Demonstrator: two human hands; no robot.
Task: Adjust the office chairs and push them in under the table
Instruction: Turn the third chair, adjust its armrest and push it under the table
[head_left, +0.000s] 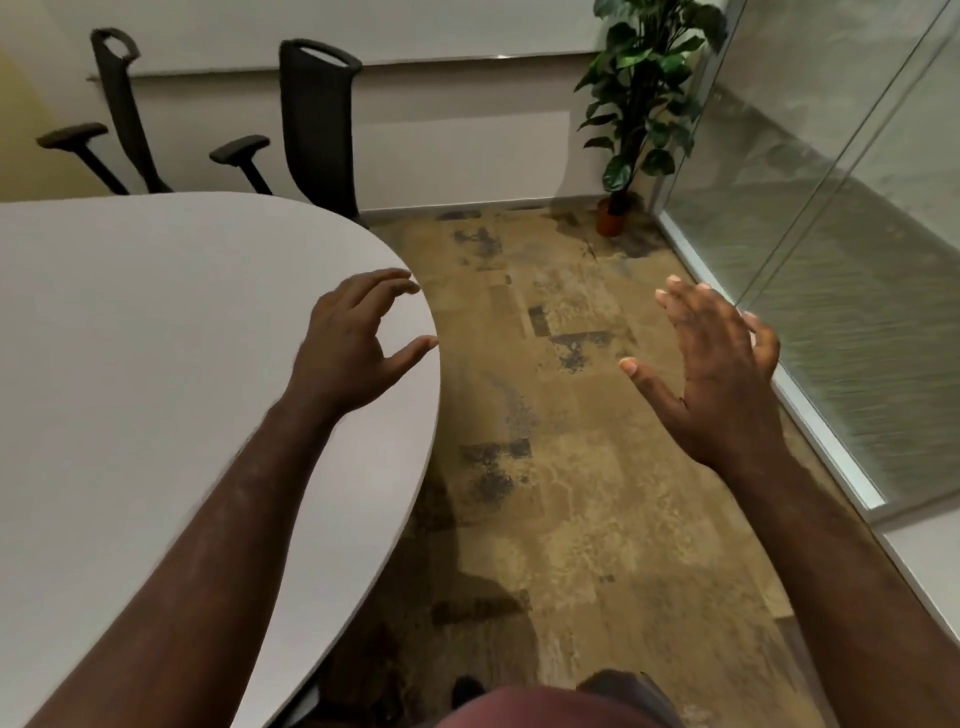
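Note:
A white rounded table (156, 338) fills the left half of the view. Two black office chairs stand at its far side against the wall: one chair (122, 109) at the far left and a second chair (317, 124) further right, both tucked close to the table edge with their seats hidden. My left hand (353, 348) hovers over the table's right edge, fingers loosely spread, holding nothing. My right hand (717, 374) is raised over the floor to the right, fingers straight and spread, empty.
A patterned brown carpet (561, 415) runs between the table and a glass wall (831, 312) on the right. A potted plant (639, 114) stands in the far corner. A dark shoe (465, 691) shows at the bottom.

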